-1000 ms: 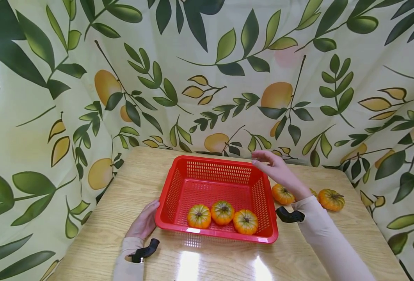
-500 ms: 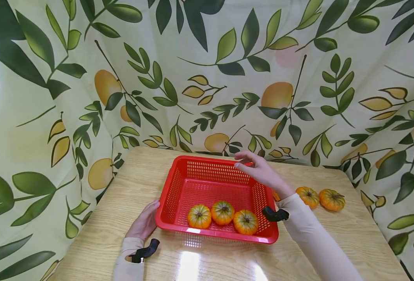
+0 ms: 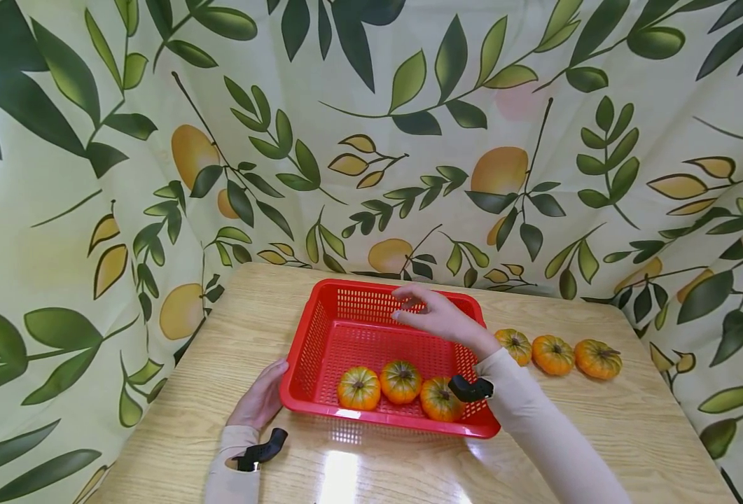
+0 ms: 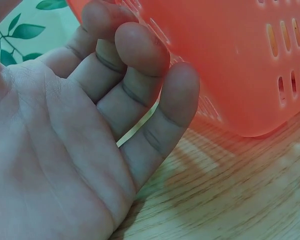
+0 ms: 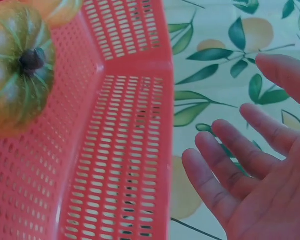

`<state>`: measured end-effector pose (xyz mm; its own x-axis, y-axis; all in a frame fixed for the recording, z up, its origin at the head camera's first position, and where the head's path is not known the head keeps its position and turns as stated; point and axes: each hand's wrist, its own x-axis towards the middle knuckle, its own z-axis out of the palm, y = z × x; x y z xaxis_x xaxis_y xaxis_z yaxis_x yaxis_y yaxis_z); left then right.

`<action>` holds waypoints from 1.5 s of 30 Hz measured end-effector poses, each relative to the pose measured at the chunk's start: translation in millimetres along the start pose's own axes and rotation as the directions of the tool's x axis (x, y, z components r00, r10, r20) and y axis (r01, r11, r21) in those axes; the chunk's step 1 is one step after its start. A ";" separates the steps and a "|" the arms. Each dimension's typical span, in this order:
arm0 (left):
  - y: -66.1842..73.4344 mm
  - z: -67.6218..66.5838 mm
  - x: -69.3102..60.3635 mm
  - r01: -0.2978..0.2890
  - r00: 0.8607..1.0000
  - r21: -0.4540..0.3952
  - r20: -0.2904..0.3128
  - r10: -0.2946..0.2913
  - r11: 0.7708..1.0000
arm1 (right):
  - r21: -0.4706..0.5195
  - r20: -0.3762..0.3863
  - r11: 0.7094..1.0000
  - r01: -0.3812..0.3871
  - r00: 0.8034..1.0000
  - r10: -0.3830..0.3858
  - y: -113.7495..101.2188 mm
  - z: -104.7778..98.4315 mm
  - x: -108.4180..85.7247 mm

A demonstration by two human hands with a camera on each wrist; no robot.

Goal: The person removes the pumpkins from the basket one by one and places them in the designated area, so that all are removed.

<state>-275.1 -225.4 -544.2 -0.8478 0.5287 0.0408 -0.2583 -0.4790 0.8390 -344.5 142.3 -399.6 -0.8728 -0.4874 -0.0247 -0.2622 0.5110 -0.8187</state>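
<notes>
A red plastic basket [image 3: 389, 333] with slotted walls stands on the table, holding three small orange-and-yellow pumpkins [image 3: 400, 381] along its near side. My left hand [image 3: 259, 396] rests at the basket's left side, fingers relaxed with their tips against or close to the wall; the left wrist view shows the bare palm [image 4: 55, 165]. Over the back right part of the basket hovers my right hand [image 3: 437, 316], its fingers spread and loosely bent around nothing. In the right wrist view the right hand's fingers [image 5: 217, 187] stand apart from the basket wall, and one pumpkin [image 5: 20, 70] shows inside.
To the right of the basket, three more pumpkins [image 3: 552, 354] sit in a row on the wooden table [image 3: 598, 427], the leftmost partly behind the right arm. A leaf-patterned cloth [image 3: 371, 140] hangs behind the table and at both sides.
My right hand has moved left, from the basket's right rim to above its inside. The row of pumpkins on the right is now less covered by the arm. My left hand stays put.
</notes>
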 end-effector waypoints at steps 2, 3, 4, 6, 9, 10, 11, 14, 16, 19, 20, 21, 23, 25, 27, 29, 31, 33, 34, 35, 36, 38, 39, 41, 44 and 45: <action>-0.3 -0.3 0.2 0.003 1.000 -0.005 0.001 -0.003 1.000 | 0.000 0.024 1.000 -0.017 1.000 0.017 1.6 4.2 1.5; -0.6 -0.6 0.4 0.002 1.000 -0.007 0.004 -0.002 1.000 | -0.002 0.035 1.000 -0.028 0.999 0.028 2.6 6.3 2.3; -0.7 -0.8 0.5 0.002 1.000 -0.012 0.006 -0.002 1.000 | -0.005 0.046 0.999 -0.033 0.998 0.033 3.7 8.1 2.7; -1.0 -0.8 0.8 0.001 1.000 -0.019 0.009 0.000 1.000 | -0.004 0.064 0.999 -0.046 0.997 0.046 6.5 11.7 4.2; -1.4 -0.6 1.3 -0.005 1.000 -0.018 0.019 0.005 1.000 | -0.008 0.093 0.999 -0.045 0.995 0.046 11.4 17.0 5.2; -1.4 -0.5 1.5 -0.004 1.000 -0.017 0.020 0.004 1.000 | -0.008 0.101 0.999 -0.046 0.994 0.047 12.9 18.8 5.6; -1.4 -0.3 1.7 -0.005 1.000 -0.013 0.022 0.005 1.000 | -0.012 0.110 0.999 -0.047 0.993 0.048 14.5 20.8 6.2; -1.2 0.2 2.0 -0.005 1.000 -0.001 0.026 0.005 1.000 | -0.021 0.146 0.998 -0.065 0.987 0.067 17.6 25.9 6.8; -1.1 0.5 2.2 -0.003 1.000 0.002 0.023 0.003 1.000 | -0.039 0.179 0.996 -0.077 0.980 0.083 19.5 28.5 7.2; -0.6 1.3 2.2 0.007 1.000 0.013 0.000 -0.007 1.000 | -0.059 0.250 0.993 -0.103 0.962 0.114 22.1 31.1 6.8; -0.5 1.4 2.2 0.011 1.000 0.017 -0.008 -0.011 1.000 | -0.061 0.277 0.992 -0.109 0.953 0.122 23.1 31.8 6.6; -0.3 1.6 2.1 0.016 1.000 0.020 -0.017 -0.015 1.000 | -0.065 0.303 0.991 -0.118 0.944 0.132 24.0 32.5 6.4; 0.0 1.9 1.7 0.025 0.999 0.026 -0.036 -0.024 0.999 | -0.072 0.343 0.988 -0.138 0.927 0.154 25.0 34.3 5.8; 0.1 2.0 1.3 0.028 0.999 0.027 -0.044 -0.027 0.999 | -0.084 0.367 0.986 -0.145 0.915 0.166 25.5 36.0 5.5; 0.2 2.2 1.1 0.028 0.999 0.026 -0.047 -0.027 0.999 | -0.101 0.379 0.983 -0.151 0.908 0.178 25.3 37.3 5.4; 0.3 2.1 0.9 0.024 0.999 0.023 -0.040 -0.023 0.999 | -0.122 0.390 0.982 -0.145 0.903 0.181 25.8 38.6 5.8; 0.2 1.8 1.0 0.017 1.000 0.018 -0.025 -0.017 1.000 | -0.152 0.398 0.981 -0.124 0.900 0.176 27.2 39.7 6.5; -0.1 1.4 1.0 0.009 1.000 0.010 -0.008 -0.009 1.000 | -0.183 0.407 0.978 -0.101 0.897 0.169 28.6 41.0 7.2; -0.3 1.2 0.9 0.005 1.000 0.006 -0.001 -0.005 1.000 | -0.196 0.411 0.976 -0.096 0.896 0.171 29.6 41.8 7.5; -0.3 1.1 0.9 0.001 1.000 0.003 0.005 -0.001 1.000 | -0.204 0.414 0.974 -0.093 0.894 0.172 30.4 42.4 7.8; -0.4 1.1 0.8 -0.001 1.000 0.000 0.009 0.001 1.000 | -0.213 0.417 0.972 -0.095 0.891 0.179 30.9 42.9 7.8; -0.4 1.1 0.6 -0.002 1.000 -0.001 0.009 0.002 1.000 | -0.221 0.427 0.968 -0.118 0.881 0.205 31.8 43.9 7.6; -0.3 1.2 0.5 -0.001 1.000 0.002 0.007 0.001 1.000 | -0.224 0.434 0.966 -0.132 0.874 0.220 32.3 44.3 7.5; 0.2 1.7 0.1 0.004 1.000 0.011 -0.006 -0.004 1.000 | -0.219 0.445 0.962 -0.164 0.860 0.248 32.7 45.0 7.3; 0.9 2.6 -0.5 0.025 0.999 0.031 -0.047 -0.024 0.999 | -0.218 0.459 0.958 -0.186 0.847 0.268 33.5 46.1 7.3; 1.1 3.1 -0.7 0.031 0.997 0.036 -0.066 -0.029 0.999 | -0.217 0.462 0.958 -0.188 0.845 0.270 33.9 46.6 7.6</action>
<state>-273.4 -224.1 -541.7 -0.8689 0.4946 -0.0192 -0.2675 -0.4366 0.8590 -340.9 122.9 -454.3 -0.6177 -0.6008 -0.5074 -0.1764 0.7347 -0.6551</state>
